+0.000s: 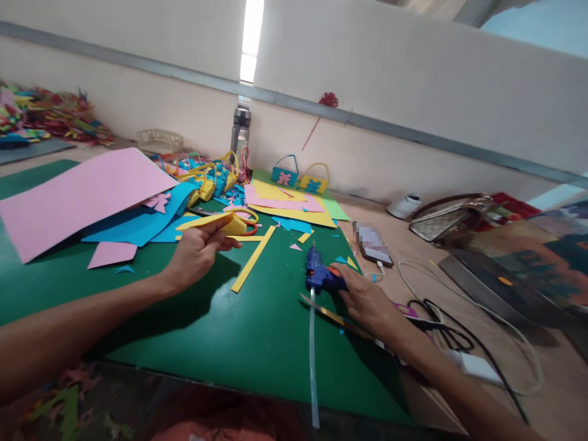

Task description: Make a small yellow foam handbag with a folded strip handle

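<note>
My left hand [197, 251] is closed on a folded yellow foam piece [236, 225], held over the green mat. Two yellow foam strips [252, 260] lie just right of that hand. My right hand [362, 291] grips the handle of a blue glue gun [316, 269], nozzle pointing away from me. A long clear glue stick [313, 361] sticks out of the gun's back end. Beneath my right hand lies a pointed blade [328, 312], its other end hidden. Loops of yellow and orange show behind the yellow piece; whether they join it, I cannot tell.
Pink [87, 196] and blue foam sheets [138, 226] lie left on the green mat [202, 343]. Small foam bags [215, 184] are heaped behind; two [298, 177] stand by the wall. On the right are a phone [373, 243], cables [459, 331] and a purse [448, 220].
</note>
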A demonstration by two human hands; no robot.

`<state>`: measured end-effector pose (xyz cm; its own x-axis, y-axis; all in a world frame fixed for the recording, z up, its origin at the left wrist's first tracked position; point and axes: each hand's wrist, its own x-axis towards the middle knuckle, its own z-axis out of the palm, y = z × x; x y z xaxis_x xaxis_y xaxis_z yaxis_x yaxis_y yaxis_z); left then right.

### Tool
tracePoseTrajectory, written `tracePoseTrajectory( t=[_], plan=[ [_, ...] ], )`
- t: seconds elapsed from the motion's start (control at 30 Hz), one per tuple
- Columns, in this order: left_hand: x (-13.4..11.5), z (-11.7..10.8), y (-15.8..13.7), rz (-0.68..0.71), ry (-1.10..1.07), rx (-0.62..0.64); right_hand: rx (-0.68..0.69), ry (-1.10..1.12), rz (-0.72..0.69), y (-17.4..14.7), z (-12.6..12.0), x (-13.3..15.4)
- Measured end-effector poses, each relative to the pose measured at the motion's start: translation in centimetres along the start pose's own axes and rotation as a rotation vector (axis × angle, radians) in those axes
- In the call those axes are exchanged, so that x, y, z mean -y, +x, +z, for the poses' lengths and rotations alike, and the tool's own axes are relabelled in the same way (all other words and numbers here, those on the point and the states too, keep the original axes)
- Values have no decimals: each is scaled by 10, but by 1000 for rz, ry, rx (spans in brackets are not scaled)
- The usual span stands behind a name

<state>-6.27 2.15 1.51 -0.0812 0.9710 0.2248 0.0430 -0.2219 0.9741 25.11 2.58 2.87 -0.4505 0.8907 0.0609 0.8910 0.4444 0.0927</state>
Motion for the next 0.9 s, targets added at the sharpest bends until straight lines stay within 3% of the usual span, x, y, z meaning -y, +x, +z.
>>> tracePoseTrajectory(
  t=[0.1,0.23,0.47,0.67,0.77,0.9],
  plan=[
    [8,-1,4,63,99,36,-155,117,-44,5,-7,-2],
    [14,-2,8,103,190,85,-297,248,112,14,-24,2],
    [22,-4,14,89,256,176,-211,531,306,17,-28,19],
    [25,-7,13,17,291,166,-256,481,207,26,-12,24],
    [25,-11,11,25,332,171,-308,389,70,29,-5,18],
    [25,-17,8,26,372,133,-195,159,4,25,2,2]
  ],
)
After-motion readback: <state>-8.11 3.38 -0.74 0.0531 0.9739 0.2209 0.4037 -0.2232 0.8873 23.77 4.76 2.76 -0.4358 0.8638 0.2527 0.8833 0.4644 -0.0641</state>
